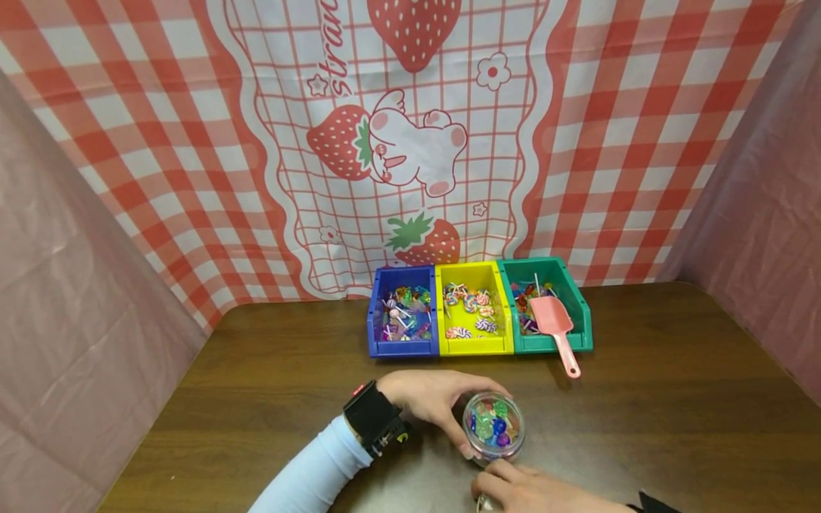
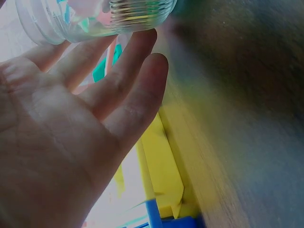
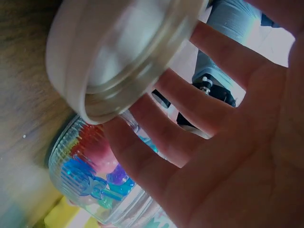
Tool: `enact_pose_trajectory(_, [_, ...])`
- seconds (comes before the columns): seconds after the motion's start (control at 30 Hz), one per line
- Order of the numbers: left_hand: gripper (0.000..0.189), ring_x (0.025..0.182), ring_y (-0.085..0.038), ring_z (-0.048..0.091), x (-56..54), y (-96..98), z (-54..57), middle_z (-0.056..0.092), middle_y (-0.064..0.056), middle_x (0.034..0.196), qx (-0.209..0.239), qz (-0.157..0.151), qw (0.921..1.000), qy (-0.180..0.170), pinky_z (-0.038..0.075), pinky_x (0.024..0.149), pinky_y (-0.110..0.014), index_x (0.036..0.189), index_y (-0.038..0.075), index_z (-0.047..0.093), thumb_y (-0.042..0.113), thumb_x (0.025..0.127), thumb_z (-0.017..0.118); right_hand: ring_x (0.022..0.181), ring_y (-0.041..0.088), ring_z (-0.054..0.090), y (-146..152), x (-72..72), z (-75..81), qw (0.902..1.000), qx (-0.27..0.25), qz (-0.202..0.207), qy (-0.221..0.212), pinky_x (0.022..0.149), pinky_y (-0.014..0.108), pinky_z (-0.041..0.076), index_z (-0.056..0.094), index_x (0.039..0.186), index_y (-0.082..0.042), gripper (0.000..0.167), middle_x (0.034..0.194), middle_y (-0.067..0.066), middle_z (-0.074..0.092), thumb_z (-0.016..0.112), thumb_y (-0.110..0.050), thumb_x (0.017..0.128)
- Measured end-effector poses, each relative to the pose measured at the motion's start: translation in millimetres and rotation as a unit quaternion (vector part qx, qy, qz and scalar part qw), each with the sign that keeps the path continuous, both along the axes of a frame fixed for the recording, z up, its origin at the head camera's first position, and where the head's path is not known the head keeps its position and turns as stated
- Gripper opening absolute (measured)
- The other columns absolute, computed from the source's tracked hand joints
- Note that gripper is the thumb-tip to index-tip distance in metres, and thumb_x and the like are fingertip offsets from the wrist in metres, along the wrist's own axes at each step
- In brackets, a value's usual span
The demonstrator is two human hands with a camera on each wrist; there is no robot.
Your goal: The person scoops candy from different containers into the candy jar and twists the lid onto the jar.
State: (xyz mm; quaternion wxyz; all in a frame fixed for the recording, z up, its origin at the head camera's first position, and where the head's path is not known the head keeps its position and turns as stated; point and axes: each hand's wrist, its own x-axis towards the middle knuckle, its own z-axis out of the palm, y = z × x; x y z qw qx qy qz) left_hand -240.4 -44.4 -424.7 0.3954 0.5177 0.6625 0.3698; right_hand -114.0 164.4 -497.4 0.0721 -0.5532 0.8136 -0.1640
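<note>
A clear ribbed jar (image 1: 521, 434) filled with colourful translucent beads (image 1: 490, 426) stands on the table, open at the top. My left hand (image 1: 426, 399) grips it from the left, fingers along the far side and thumb on the near side. Close to the jar's near side, my right hand (image 1: 532, 491) holds a pale round lid (image 3: 71, 61). The right wrist view shows the lid tipped with its hollow underside visible, fingertips against its rim, apart from the jar. Most of the lid is hidden under the hand in the head view.
Joined bins stand behind the jar: blue (image 1: 404, 349), yellow (image 1: 476, 347) and green (image 1: 580, 328), holding small candy-like pieces and beads. A pink scoop (image 1: 553, 317) leans in the green bin, its handle over the front edge. A checked strawberry cloth (image 1: 596, 142) hangs behind the wooden table (image 1: 641, 399).
</note>
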Motion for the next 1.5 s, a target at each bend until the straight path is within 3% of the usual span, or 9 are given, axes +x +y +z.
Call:
enact_pose_trajectory(0.13, [0.08, 0.118, -0.004, 0.054, 0.0, -0.1, -0.9, 0.059, 0.008, 0.128, 0.0, 0.002, 1.0, 0.007, 0.037, 0.106, -0.024, 0.144, 0.015, 0.045, 0.006, 0.076, 0.086, 0.111, 0.007, 0.044, -1.5, -0.6, 7.6, 0.9968, -0.03, 0.056, 0.047, 0.08, 0.016, 0.046, 0.062, 0.118, -0.034, 0.023, 0.125, -0.008, 0.048, 0.055, -0.047, 0.1])
enact_pose_trajectory(0.3, [0.08, 0.117, -0.003, 0.054, 0.3, -0.3, 0.1, 0.059, 0.008, 0.128, -0.001, 0.002, 0.9999, 0.014, 0.038, 0.104, -0.024, 0.144, 0.015, 0.045, 0.007, 0.076, 0.087, 0.115, 0.011, 0.041, -5.4, 6.9, 45.5, 0.9948, -0.079, 0.049, -0.043, 0.084, 0.021, 0.047, 0.058, 0.131, -0.029, 0.033, 0.128, -0.004, 0.045, 0.059, -0.04, 0.1])
enact_pose_trajectory(0.5, [0.079, 0.115, -0.004, 0.054, -0.5, -1.2, 0.6, 0.057, 0.005, 0.13, -0.006, -0.003, 0.9998, 0.018, 0.042, 0.102, -0.025, 0.145, 0.015, 0.044, 0.008, 0.078, 0.085, 0.118, 0.015, 0.04, -6.6, 10.6, 80.5, 0.9863, -0.141, 0.037, -0.078, 0.088, 0.025, 0.048, 0.054, 0.135, -0.024, 0.038, 0.131, -0.002, 0.039, 0.063, -0.028, 0.099])
enact_pose_trajectory(0.63, [0.078, 0.112, -0.004, 0.054, -0.4, -1.2, 0.0, 0.057, 0.006, 0.128, -0.011, 0.001, 0.9996, 0.026, 0.045, 0.098, -0.025, 0.145, 0.017, 0.045, 0.01, 0.079, 0.085, 0.121, 0.014, 0.041, -1.2, 9.3, 91.5, 0.9827, -0.143, 0.001, -0.118, 0.09, 0.027, 0.049, 0.052, 0.135, -0.029, 0.042, 0.134, -0.004, 0.038, 0.067, -0.034, 0.096])
enact_pose_trajectory(0.83, [0.077, 0.111, -0.002, 0.053, -2.2, -0.8, -1.2, 0.057, 0.009, 0.127, -0.012, -0.001, 0.9992, 0.038, 0.044, 0.099, -0.024, 0.145, 0.014, 0.045, 0.008, 0.078, 0.084, 0.124, 0.015, 0.041, 3.9, 11.0, 105.8, 0.9726, -0.178, -0.086, -0.123, 0.089, 0.029, 0.05, 0.052, 0.125, -0.029, 0.048, 0.141, -0.005, 0.04, 0.078, -0.04, 0.086])
enact_pose_trajectory(0.97, [0.074, 0.112, 0.0, 0.052, -4.4, -0.4, -1.6, 0.057, 0.011, 0.127, -0.013, -0.001, 0.9972, 0.074, 0.041, 0.101, -0.022, 0.14, 0.013, 0.048, 0.012, 0.077, 0.086, 0.123, 0.015, 0.045, 5.9, 8.7, 108.8, 0.9659, -0.216, -0.127, -0.064, 0.089, 0.028, 0.049, 0.053, 0.111, -0.028, 0.042, 0.144, -0.005, 0.043, 0.082, -0.039, 0.082])
enact_pose_trajectory(1.1, [0.076, 0.11, 0.0, 0.053, -3.0, 0.0, -2.8, 0.059, 0.012, 0.123, -0.019, 0.016, 0.9982, 0.054, 0.041, 0.101, -0.022, 0.138, 0.012, 0.05, 0.009, 0.073, 0.089, 0.116, 0.016, 0.048, 10.8, -0.3, 104.0, 0.9606, -0.233, -0.148, 0.035, 0.084, 0.023, 0.048, 0.048, 0.095, -0.025, 0.045, 0.136, -0.001, 0.046, 0.087, -0.038, 0.078])
enact_pose_trajectory(1.27, [0.072, 0.108, -0.002, 0.057, 0.2, 0.9, -4.2, 0.061, 0.01, 0.118, -0.014, 0.031, 0.9994, -0.001, 0.041, 0.101, -0.024, 0.133, 0.008, 0.053, 0.002, 0.071, 0.089, 0.11, 0.016, 0.048, 16.5, -11.0, 97.7, 0.9566, -0.226, -0.175, 0.053, 0.081, 0.022, 0.046, 0.044, 0.085, -0.024, 0.045, 0.127, -0.001, 0.046, 0.086, -0.04, 0.078])
enact_pose_trajectory(1.5, [0.07, 0.107, -0.002, 0.057, 1.7, 2.3, -4.6, 0.062, 0.011, 0.116, -0.012, 0.035, 0.9993, 0.001, 0.042, 0.1, -0.023, 0.13, 0.006, 0.053, 0.001, 0.071, 0.089, 0.108, 0.016, 0.049, 19.9, -19.8, 90.1, 0.9549, -0.231, -0.178, 0.054, 0.076, 0.025, 0.049, 0.046, 0.082, -0.028, 0.04, 0.125, -0.002, 0.048, 0.084, -0.039, 0.08])
